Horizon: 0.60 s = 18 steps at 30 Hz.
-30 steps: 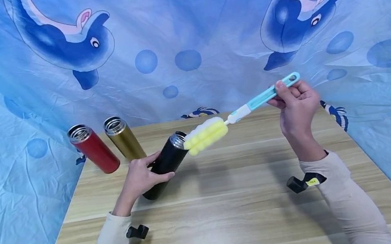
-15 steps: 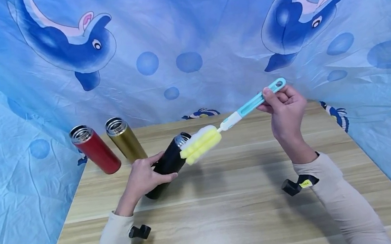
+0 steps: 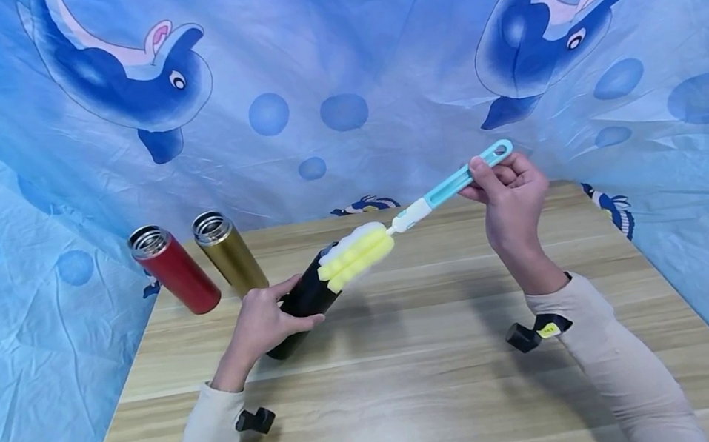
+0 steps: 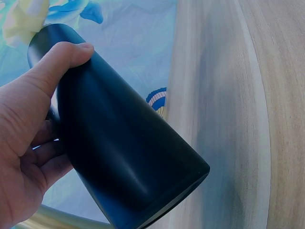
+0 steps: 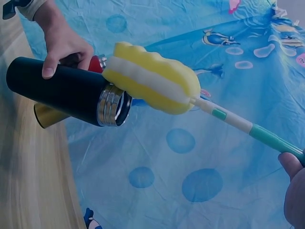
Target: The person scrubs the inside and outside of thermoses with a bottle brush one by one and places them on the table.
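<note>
My left hand (image 3: 263, 324) grips a black vacuum flask (image 3: 306, 296) around its body and holds it tilted, mouth up and to the right. The thumb and curled fingers wrap it in the left wrist view. High at the right, my right hand (image 3: 514, 204) pinches the turquoise handle of a bottle brush (image 3: 359, 254). Its yellow and white sponge head points down-left and overlaps the flask's neck in the head view. From the right wrist, the sponge tip (image 5: 114, 71) shows alongside the steel threaded neck (image 5: 110, 106), outside the open mouth.
A red flask (image 3: 181, 275) and a gold flask (image 3: 232, 258), both without lids, stand at the back left of the wooden table (image 3: 405, 401). A blue dolphin-print curtain (image 3: 403, 80) hangs behind and along both sides.
My right hand has moved left and slightly down, bringing the brush's sponge from the flask's rim to over its neck. The left hand and the black flask have shifted only slightly right.
</note>
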### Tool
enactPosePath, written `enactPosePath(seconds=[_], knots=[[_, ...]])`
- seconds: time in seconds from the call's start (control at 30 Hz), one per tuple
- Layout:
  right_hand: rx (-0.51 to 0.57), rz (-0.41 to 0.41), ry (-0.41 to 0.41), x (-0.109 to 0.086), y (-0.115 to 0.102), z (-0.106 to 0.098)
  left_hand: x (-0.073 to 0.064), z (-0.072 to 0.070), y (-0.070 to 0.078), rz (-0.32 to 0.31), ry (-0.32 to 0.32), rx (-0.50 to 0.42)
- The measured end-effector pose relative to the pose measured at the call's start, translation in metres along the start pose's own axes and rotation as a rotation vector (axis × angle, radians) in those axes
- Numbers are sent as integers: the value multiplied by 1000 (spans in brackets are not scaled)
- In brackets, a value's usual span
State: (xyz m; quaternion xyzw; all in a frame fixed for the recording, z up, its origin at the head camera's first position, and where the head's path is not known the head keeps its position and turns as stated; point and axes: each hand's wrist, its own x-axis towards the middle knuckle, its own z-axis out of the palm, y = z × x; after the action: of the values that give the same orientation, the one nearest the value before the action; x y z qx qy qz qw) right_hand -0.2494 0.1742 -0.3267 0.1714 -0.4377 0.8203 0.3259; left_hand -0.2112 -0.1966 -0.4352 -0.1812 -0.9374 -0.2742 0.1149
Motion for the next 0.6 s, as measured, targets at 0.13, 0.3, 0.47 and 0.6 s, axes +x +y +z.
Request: enactPosePath(seconds=[0.13,0.3,0.47,0.6], knots=[[-3,-7,-4,0,1,2,0,0,0,28,18,10],[10,-18,-7,1,3,5,1,0,0,57,33,20],[23,-24,-7,0,4,7,0,0,0,54,28,15],[1,-37,-11,-1,5,8,-2,1,-1,61,23,12]])
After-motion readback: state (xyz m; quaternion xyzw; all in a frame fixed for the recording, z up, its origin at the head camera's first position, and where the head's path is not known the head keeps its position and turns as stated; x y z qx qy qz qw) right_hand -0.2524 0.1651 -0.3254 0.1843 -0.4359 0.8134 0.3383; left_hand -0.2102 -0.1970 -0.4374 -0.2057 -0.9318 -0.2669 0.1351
